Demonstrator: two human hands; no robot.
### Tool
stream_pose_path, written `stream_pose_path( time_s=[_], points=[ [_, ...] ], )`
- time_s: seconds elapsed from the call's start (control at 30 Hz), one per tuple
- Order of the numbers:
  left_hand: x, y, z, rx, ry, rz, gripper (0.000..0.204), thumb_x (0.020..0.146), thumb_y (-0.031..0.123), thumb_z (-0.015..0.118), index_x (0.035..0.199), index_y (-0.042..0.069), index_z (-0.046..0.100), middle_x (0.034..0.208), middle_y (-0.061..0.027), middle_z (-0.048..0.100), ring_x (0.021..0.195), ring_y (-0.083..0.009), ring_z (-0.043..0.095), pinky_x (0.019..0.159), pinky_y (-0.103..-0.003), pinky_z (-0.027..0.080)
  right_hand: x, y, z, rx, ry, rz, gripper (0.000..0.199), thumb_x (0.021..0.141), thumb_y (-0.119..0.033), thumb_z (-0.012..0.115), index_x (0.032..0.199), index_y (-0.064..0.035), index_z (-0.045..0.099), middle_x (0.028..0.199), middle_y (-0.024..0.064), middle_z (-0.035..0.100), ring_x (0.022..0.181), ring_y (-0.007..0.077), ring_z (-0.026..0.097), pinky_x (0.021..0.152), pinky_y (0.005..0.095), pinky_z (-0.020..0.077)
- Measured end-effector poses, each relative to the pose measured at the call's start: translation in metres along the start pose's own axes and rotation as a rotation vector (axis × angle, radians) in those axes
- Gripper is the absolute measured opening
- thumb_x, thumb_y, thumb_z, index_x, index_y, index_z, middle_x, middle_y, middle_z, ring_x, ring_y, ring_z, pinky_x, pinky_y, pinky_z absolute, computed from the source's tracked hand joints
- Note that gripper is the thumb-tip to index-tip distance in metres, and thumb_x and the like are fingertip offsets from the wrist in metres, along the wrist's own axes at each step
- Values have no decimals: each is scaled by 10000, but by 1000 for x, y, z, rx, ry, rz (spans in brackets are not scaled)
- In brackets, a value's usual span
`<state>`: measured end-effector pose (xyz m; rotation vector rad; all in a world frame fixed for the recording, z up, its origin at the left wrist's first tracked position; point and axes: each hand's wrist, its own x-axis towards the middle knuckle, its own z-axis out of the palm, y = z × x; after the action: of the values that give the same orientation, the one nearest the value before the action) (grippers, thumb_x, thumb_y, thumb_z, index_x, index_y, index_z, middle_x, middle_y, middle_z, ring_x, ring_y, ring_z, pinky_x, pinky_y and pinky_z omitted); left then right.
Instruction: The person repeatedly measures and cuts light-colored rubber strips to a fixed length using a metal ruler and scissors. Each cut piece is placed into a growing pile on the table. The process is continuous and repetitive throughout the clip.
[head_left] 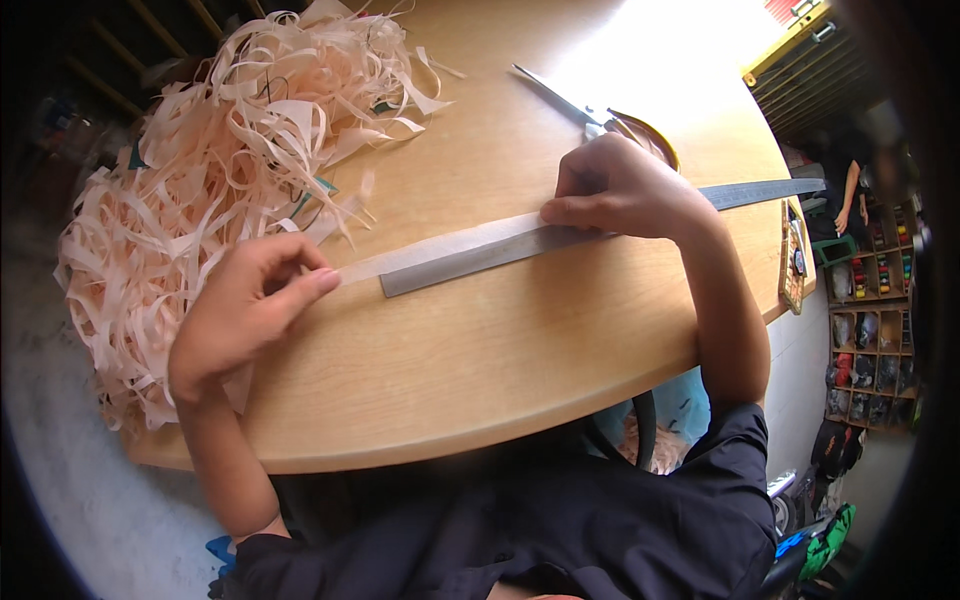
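Observation:
A pale peach fabric strip (450,243) is stretched along the upper edge of a metal ruler (450,273). My left hand (250,305) pinches the strip between thumb and fingers, just beyond the ruler's left end. Over the ruler, my right hand (630,190) has its fingers curled with the thumb on the strip's other stretch. The ruler passes under that hand and continues to the right. Scissors (552,92) lie slightly open behind my right hand, which partly hides their handles.
A big heap of tangled peach strips (270,130) covers the left side of the wooden table (500,370). At the right stands a shelf of small compartments (870,340), with another person (845,190) near it. A wooden tray (793,260) sits by the table's right edge.

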<state>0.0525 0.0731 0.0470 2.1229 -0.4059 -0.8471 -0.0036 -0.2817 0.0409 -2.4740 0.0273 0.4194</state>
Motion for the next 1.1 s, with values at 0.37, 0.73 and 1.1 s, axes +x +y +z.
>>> stream_pose_path(
  time_s=[0.37,0.73,1.1],
  points=[
    [-9,0,-5,274,642,249,150,985,94,735,1100,-2,731,874,-30,741,798,-82,649,732,-243,484,-5,-8,7,145,-139,58,325,878,-302,811,859,19,766,630,75,675,513,143,642,504,292,514],
    [19,10,97,874,153,875,582,960,318,714,1493,128,575,1550,-30,532,1384,-271,430,1143,-447,291,-3,1,11,163,-98,-33,389,931,-319,829,847,48,734,633,61,659,476,104,610,423,242,462],
    [31,5,96,731,41,850,531,983,234,651,1495,133,550,1507,-27,545,1420,-260,427,1189,-468,211,-9,4,12,308,51,-43,242,957,-193,768,979,43,716,615,63,648,451,100,608,400,237,437]
  ],
)
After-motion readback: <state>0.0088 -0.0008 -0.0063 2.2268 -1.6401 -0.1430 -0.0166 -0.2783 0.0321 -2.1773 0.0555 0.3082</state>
